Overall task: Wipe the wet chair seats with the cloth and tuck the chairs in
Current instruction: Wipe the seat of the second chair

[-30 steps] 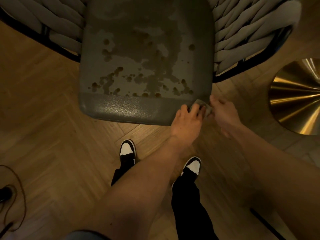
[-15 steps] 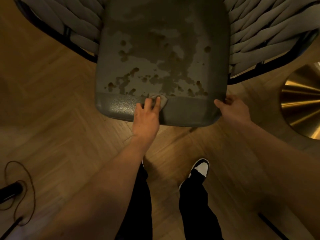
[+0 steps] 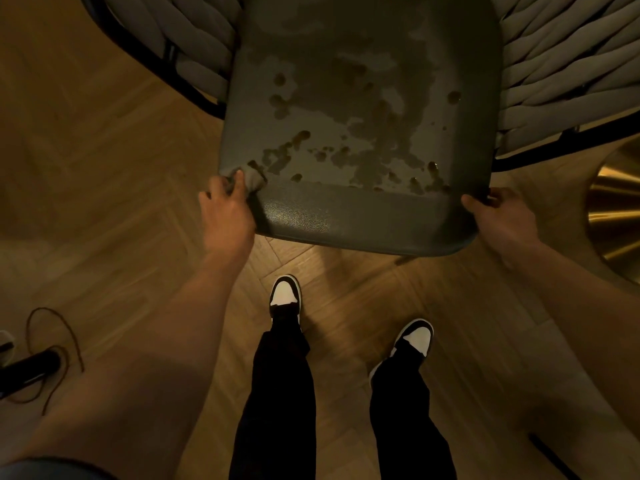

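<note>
- Dark grey chair seat (image 3: 363, 109) in the upper middle of the head view, front edge toward the person, back running up out of the top; long axis front to back, slightly tilted, front right corner lower in view than front left.
- Spotted with wet patches (image 3: 377, 140) across the middle and near the front seam.
- Left hand (image 3: 227, 211) at the front left corner, fingers (image 3: 238, 178) curled round a small bunched grey cloth (image 3: 252, 180), pressing it on the seat edge.
- Right hand (image 3: 498, 213) at the front right corner, fingers wrapped round the seat edge, tips hidden behind it.
- Woven rope armrests (image 3: 561, 74) on both sides.
- Black-and-white shoes (image 3: 284, 296) on the herringbone wood floor (image 3: 104, 161) below the seat.
- Brass table base (image 3: 616, 209) at right; dark cable (image 3: 52, 341) at lower left.
</note>
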{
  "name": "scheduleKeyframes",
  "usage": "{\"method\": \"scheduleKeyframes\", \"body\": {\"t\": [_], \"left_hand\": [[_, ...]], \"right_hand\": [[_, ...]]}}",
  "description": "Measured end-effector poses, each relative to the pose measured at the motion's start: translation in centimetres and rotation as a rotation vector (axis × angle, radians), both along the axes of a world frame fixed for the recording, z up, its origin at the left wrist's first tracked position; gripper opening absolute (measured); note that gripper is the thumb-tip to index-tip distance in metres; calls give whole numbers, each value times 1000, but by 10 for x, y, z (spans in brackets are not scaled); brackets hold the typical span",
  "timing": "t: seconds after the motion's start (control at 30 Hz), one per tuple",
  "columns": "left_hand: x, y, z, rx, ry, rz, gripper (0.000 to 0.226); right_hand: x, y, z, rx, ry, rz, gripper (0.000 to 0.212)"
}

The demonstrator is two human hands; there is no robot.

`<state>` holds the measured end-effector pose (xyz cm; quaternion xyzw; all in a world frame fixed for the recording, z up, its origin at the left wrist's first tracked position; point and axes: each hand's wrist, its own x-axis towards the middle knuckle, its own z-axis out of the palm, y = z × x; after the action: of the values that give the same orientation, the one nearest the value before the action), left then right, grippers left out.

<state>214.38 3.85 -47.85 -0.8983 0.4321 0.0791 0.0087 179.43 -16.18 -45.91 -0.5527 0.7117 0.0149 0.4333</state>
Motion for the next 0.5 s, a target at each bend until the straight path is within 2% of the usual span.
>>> {"method": "scheduleKeyframes", "body": {"t": [0.17, 0.27, 0.33, 0.4, 0.5], "left_hand": [[41, 14, 10, -157, -17, 183, 56], [44, 9, 2, -161, 23, 147, 55], [38, 4, -7, -204, 111, 114, 55], [29, -1, -13, -249, 193, 135, 53], [11, -7, -13, -261, 215, 87, 49]], "right_hand": [[1, 2, 2, 0, -12, 7, 62], [3, 3, 4, 5, -19, -13, 60], [2, 2, 3, 22, -43, -63, 65], [-1, 1, 2, 46, -69, -116, 83], [-13, -9, -16, 72, -95, -177, 121]]}}
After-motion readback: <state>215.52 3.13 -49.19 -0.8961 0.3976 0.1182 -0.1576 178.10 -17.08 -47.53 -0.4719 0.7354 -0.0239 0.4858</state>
